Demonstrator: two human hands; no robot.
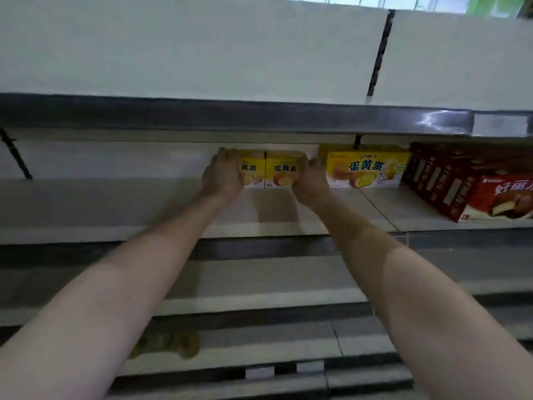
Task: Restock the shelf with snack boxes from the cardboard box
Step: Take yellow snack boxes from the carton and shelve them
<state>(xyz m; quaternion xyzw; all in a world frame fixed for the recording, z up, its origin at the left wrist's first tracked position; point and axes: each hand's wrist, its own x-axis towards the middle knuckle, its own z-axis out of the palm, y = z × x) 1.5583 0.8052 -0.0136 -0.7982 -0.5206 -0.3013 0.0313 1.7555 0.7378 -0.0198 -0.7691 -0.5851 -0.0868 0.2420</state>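
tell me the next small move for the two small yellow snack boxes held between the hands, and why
Probably slide the two small yellow snack boxes right, toward the large yellow snack box. The left hand and right hand press them together from either side at the back of the white shelf, and a gap remains beside the larger box.

The wide yellow box (364, 167) read "蛋黄派", with "22" at its lower right; the small yellow box (281, 170) read "蛋黄" and a partly hidden third character; the red box (501, 194) showed "好丽".
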